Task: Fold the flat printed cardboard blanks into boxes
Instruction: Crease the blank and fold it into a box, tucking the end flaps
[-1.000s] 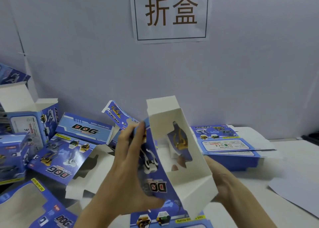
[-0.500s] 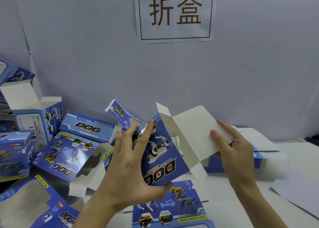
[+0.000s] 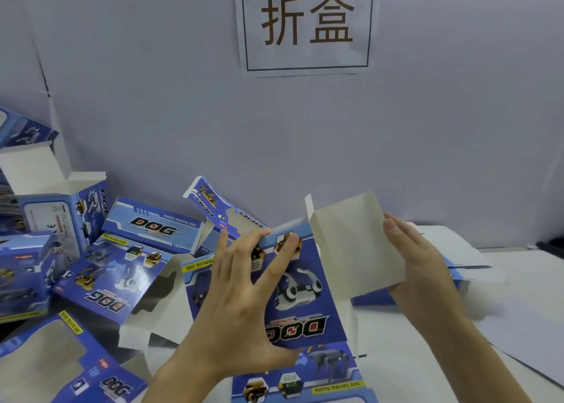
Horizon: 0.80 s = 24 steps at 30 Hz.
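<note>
left hand point(image 3: 244, 296): grip spans box point(image 3: 302, 292); hold it square.
right hand point(image 3: 427, 268): grip pinches flap point(image 3: 351, 244); crease toward your left grip.

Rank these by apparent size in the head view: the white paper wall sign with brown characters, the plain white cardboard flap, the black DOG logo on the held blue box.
1. white paper wall sign, though cropped at the top
2. plain white cardboard flap, enlarged by nearness
3. black DOG logo, clearly smallest

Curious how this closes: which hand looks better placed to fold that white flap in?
Probably the right. The right hand holds the white flap at its outer edge, while the left hand grips the blue box, steadying it.
</note>
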Motion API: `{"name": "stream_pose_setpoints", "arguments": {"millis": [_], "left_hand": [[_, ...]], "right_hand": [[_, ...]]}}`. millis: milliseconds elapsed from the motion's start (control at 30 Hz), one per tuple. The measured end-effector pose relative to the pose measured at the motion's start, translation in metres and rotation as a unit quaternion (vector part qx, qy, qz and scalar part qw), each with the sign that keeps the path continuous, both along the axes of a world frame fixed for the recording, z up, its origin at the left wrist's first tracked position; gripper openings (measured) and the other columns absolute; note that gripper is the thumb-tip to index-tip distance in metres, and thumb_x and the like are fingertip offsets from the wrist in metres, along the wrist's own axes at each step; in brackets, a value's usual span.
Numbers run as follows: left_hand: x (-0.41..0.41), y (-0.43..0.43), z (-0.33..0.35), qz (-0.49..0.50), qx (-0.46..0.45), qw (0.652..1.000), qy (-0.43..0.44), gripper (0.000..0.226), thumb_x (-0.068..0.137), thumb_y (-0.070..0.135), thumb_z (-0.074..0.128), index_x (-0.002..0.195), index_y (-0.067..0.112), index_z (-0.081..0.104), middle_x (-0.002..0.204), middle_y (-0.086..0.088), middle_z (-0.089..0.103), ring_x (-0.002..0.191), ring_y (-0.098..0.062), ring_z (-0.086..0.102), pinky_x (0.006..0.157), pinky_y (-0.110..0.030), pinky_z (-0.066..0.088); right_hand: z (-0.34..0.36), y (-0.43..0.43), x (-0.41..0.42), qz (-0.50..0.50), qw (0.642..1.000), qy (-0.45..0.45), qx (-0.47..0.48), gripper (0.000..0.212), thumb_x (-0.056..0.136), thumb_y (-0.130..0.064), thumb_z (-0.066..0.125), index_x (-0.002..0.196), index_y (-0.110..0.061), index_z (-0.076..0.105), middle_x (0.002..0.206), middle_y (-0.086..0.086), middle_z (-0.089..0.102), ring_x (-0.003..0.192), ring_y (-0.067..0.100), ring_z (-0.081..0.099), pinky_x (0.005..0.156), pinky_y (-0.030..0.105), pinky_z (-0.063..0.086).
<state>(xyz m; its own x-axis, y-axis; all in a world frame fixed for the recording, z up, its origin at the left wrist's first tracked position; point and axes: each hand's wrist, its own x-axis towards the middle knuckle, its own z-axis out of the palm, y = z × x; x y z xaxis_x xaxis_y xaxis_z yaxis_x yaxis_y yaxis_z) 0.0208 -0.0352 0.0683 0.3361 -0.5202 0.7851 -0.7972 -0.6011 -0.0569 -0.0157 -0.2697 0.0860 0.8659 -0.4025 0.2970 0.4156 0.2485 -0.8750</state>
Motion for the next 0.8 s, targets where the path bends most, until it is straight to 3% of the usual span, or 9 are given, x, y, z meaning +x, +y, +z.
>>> {"name": "stream_pose_setpoints", "arguments": {"millis": [167, 300, 400, 500, 567, 600, 667, 733, 800], "left_hand": [[0.004, 0.000, -0.004, 0.005, -0.023, 1.000, -0.015, 0.109, 0.062, 0.080, 0.055, 0.149, 0.021, 0.026, 0.143, -0.012, 0.030, 0.147, -0.008, -0.005, 0.105, -0.055, 0.015], [0.006, 0.004, -0.004, 0.034, -0.127, 0.986, 0.100, 0.117, 0.050, 0.077, 0.062, 0.149, 0.041, 0.012, 0.145, -0.002, 0.024, 0.136, -0.022, 0.026, 0.103, -0.048, 0.037], [0.006, 0.003, -0.001, 0.003, -0.302, 0.916, 0.264, 0.122, 0.039, 0.072, 0.075, 0.136, 0.068, 0.001, 0.137, 0.020, 0.021, 0.126, -0.006, 0.031, 0.100, -0.034, 0.039], [0.007, -0.005, 0.000, -0.036, -0.428, 0.838, 0.336, 0.129, 0.033, 0.074, 0.083, 0.140, 0.062, 0.012, 0.127, 0.020, 0.028, 0.116, -0.004, 0.041, 0.099, -0.031, 0.040], [0.004, -0.012, 0.001, -0.096, -0.458, 0.805, 0.365, 0.118, 0.035, 0.078, 0.078, 0.138, 0.059, 0.024, 0.135, 0.015, 0.036, 0.121, -0.008, 0.048, 0.102, -0.037, 0.043], [0.002, -0.013, 0.001, -0.140, -0.461, 0.791, 0.378, 0.113, 0.038, 0.080, 0.076, 0.138, 0.055, 0.031, 0.139, 0.011, 0.042, 0.123, -0.012, 0.052, 0.102, -0.040, 0.045], [0.000, -0.008, 0.005, -0.210, -0.444, 0.780, 0.388, 0.095, 0.051, 0.080, 0.072, 0.135, 0.047, 0.041, 0.133, 0.010, 0.056, 0.117, -0.009, 0.060, 0.093, -0.032, 0.053], [0.001, 0.000, 0.011, -0.220, -0.403, 0.793, 0.401, 0.062, 0.069, 0.072, 0.065, 0.123, 0.045, 0.054, 0.117, 0.016, 0.067, 0.107, -0.004, 0.065, 0.082, -0.023, 0.056], [0.006, 0.003, 0.010, -0.181, -0.367, 0.796, 0.445, 0.047, 0.070, 0.061, 0.065, 0.108, 0.034, 0.065, 0.099, 0.007, 0.074, 0.093, -0.014, 0.070, 0.078, -0.030, 0.058]], "right_hand": [[0.000, 0.000, -0.001, 0.004, 1.000, 0.013, 0.014, 0.028, 0.061, -0.027, 0.073, 0.089, -0.028, 0.076, 0.090, -0.005, 0.076, 0.068, 0.010, 0.071, 0.051, 0.030, 0.056], [0.001, 0.004, 0.000, -0.044, 0.998, 0.004, -0.037, 0.031, 0.077, -0.036, 0.067, 0.107, -0.027, 0.069, 0.103, -0.004, 0.073, 0.091, 0.012, 0.068, 0.073, 0.029, 0.054], [0.006, 0.014, -0.005, -0.020, 0.976, 0.055, -0.209, 0.036, 0.088, -0.029, 0.064, 0.119, -0.043, 0.053, 0.124, -0.006, 0.062, 0.103, 0.002, 0.061, 0.080, 0.020, 0.050], [0.001, 0.045, -0.014, 0.163, 0.895, 0.100, -0.404, 0.085, 0.069, -0.052, 0.079, 0.131, -0.069, 0.022, 0.129, -0.036, 0.046, 0.114, -0.018, 0.046, 0.083, 0.006, 0.044], [-0.011, 0.068, -0.013, 0.168, 0.870, 0.073, -0.458, 0.116, 0.060, -0.061, 0.079, 0.131, -0.072, -0.012, 0.127, -0.054, 0.027, 0.118, -0.029, 0.031, 0.090, 0.001, 0.038], [-0.017, 0.076, -0.012, 0.119, 0.878, 0.041, -0.462, 0.123, 0.061, -0.058, 0.080, 0.137, -0.064, -0.016, 0.134, -0.046, 0.027, 0.123, -0.023, 0.032, 0.095, 0.005, 0.039], [-0.016, 0.077, -0.008, 0.039, 0.919, -0.012, -0.391, 0.114, 0.068, -0.038, 0.084, 0.142, -0.061, 0.000, 0.136, -0.021, 0.043, 0.122, -0.002, 0.049, 0.094, 0.023, 0.051], [-0.011, 0.065, -0.005, 0.057, 0.957, -0.037, -0.280, 0.104, 0.069, -0.016, 0.086, 0.135, -0.063, 0.022, 0.119, -0.014, 0.062, 0.105, 0.009, 0.065, 0.077, 0.025, 0.058], [-0.007, 0.054, -0.003, 0.099, 0.971, -0.019, -0.218, 0.102, 0.062, -0.014, 0.086, 0.142, -0.047, 0.032, 0.113, -0.009, 0.067, 0.097, 0.014, 0.070, 0.067, 0.027, 0.058]]}}
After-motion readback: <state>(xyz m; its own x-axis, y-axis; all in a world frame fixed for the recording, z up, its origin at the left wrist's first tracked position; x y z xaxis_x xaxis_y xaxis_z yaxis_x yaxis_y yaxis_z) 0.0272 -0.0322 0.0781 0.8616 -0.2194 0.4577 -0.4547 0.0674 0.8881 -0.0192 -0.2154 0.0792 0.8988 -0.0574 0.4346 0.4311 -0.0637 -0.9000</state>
